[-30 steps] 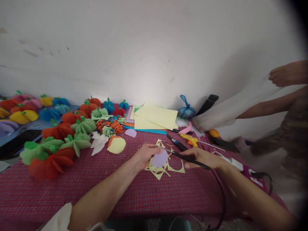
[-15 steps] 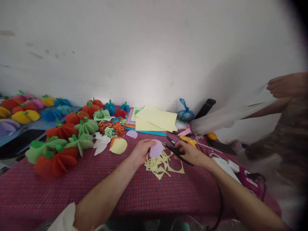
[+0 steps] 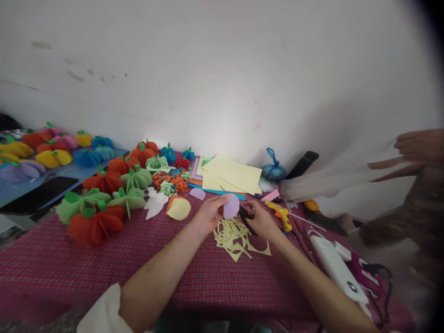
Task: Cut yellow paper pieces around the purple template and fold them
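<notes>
My left hand [image 3: 212, 212] pinches a round lilac felt piece [image 3: 231, 206] by its left edge. In my right hand [image 3: 258, 217] are black-handled scissors [image 3: 245, 215], right beside the lilac piece; part of their blades is hidden behind it. Under both hands lies a heap of pale yellow felt offcuts [image 3: 233, 238]. Left of my left hand are a lilac half-round piece [image 3: 197, 194] and a stack of pale yellow rounds [image 3: 179, 209] with orange ones underneath.
Felt pumpkins [image 3: 102, 180] crowd the left side. Felt sheets [image 3: 232, 173] lie by the wall. A yellow glue gun [image 3: 280, 212], a white power bank [image 3: 340, 268] and a purple power strip [image 3: 369, 275] stand at right. Another person's hand [image 3: 421, 144] holds a translucent plastic bag [image 3: 322, 180].
The scissors have moved from the right of the lilac piece to close against it, with a blade now behind it. The view has turned slightly left.
</notes>
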A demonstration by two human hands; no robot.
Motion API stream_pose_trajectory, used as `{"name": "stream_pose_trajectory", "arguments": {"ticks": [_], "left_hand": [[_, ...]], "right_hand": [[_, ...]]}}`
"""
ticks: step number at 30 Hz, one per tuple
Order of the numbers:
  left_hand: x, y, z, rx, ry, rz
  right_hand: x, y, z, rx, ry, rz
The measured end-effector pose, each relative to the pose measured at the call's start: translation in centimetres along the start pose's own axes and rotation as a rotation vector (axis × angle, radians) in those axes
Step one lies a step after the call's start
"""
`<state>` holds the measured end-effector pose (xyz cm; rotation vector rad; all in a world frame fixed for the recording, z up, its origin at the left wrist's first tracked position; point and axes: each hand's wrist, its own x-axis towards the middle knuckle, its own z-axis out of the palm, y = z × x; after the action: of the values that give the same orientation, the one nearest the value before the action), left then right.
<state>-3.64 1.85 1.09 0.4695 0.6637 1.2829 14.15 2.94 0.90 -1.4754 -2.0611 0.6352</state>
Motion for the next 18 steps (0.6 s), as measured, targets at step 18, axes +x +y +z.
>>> {"name": "stream_pose_trajectory", "arguments": {"ticks": [18], "left_hand": [[-0.4, -1.4, 0.6, 0.214, 0.090, 0.174]], "right_hand": [[-0.3, -1.9, -0.9, 0.203, 0.012, -0.083]]}}
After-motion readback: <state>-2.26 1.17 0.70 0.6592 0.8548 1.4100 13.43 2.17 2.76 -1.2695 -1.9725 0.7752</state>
